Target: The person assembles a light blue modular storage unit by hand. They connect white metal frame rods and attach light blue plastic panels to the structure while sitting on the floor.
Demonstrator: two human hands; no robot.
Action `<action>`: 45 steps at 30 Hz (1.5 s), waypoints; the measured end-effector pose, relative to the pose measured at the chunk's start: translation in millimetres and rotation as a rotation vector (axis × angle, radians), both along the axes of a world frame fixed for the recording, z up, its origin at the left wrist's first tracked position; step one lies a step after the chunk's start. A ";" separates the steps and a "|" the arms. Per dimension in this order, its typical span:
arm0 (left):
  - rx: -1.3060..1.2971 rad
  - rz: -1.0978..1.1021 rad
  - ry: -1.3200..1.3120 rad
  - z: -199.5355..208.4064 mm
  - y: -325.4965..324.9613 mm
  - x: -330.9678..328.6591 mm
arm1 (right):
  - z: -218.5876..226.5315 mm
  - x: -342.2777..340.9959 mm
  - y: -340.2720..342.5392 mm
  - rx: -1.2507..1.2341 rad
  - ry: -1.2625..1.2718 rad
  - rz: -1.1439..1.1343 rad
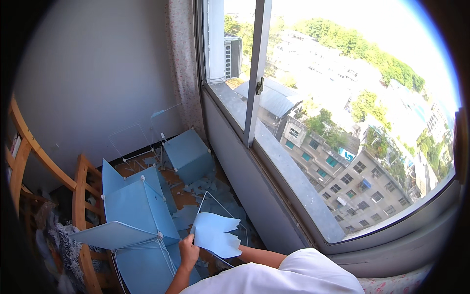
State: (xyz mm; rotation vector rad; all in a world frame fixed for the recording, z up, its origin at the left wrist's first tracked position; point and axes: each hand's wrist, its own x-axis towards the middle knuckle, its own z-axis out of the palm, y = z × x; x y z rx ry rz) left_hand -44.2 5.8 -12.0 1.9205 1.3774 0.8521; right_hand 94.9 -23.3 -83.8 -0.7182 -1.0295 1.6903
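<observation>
A light blue plastic panel (215,233) with a torn, jagged right edge is in front of me, joined to a thin white wire frame (201,202). My left hand (189,251) is closed on the left side of this panel and frame. From the right, my right forearm (262,256) reaches behind the panel, which hides that hand's fingers. Beside my left hand stands a blue cube shelf (134,203) of similar panels with white corner connectors, one panel swung outward.
Another blue cube (188,156) stands in the far corner by the curtain (185,63). Torn blue scraps (185,215) litter the brown floor. A bare wire frame (129,142) leans near the wall. Wooden furniture rails (78,196) stand left; an open sliding window (257,83) runs along the right.
</observation>
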 end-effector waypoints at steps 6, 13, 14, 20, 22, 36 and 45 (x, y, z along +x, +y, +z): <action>-0.147 0.028 -0.104 27.0 -1.1 0.4 | -4.4 -5.6 13.6 0.091 0.273 0.134; -0.031 -0.039 -0.166 32.4 -1.7 1.9 | -24.7 -25.4 38.2 0.165 0.605 0.252; -0.041 -0.038 -0.158 27.3 -2.5 1.1 | -30.6 -27.9 41.2 0.175 0.642 0.258; -0.162 0.082 -0.102 17.7 -9.5 -1.8 | 39.4 -7.6 19.1 0.294 0.101 0.039; -0.175 0.103 0.045 8.2 -5.2 -9.6 | 48.6 -9.1 17.5 0.362 -0.259 -0.072; -0.036 -0.046 0.357 38.0 19.7 24.4 | -20.6 -36.4 51.1 -0.015 -0.732 0.050; 0.017 0.095 0.346 8.1 21.6 14.3 | -16.7 -21.9 39.5 0.038 -0.519 0.162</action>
